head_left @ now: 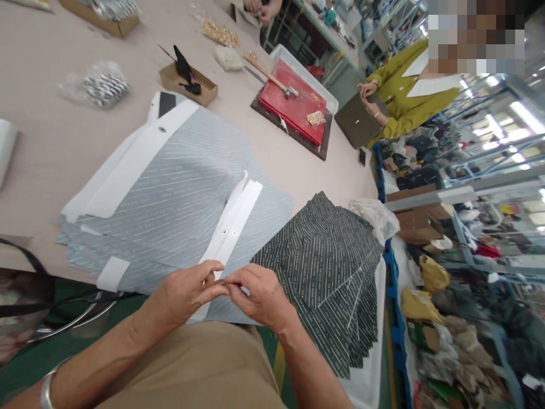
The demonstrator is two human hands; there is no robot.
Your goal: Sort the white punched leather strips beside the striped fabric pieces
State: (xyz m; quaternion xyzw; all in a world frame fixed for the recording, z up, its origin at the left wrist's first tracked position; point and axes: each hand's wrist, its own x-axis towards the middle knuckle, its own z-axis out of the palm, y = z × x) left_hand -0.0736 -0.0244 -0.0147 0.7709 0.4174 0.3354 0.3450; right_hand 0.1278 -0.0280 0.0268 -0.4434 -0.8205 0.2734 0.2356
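Observation:
My left hand [187, 292] and my right hand [258, 295] meet at the near edge of the table, fingertips pinched together on the near end of a long white strip [236, 218] with small holes. The strip lies across a stack of grey striped sheets [179, 187] with white flaps. Whatever tiny part sits between the fingertips is too small to make out. To the right lies a fanned stack of dark green striped sheets [332, 267].
A red pad [293, 105] with a hammer [272, 79] on it lies farther back. Nearby are a small cardboard box [187, 85], bags of metal parts [100, 85], and gold fittings [219, 34]. A person in a yellow top [404, 99] handles a brown bag [357, 122] at right.

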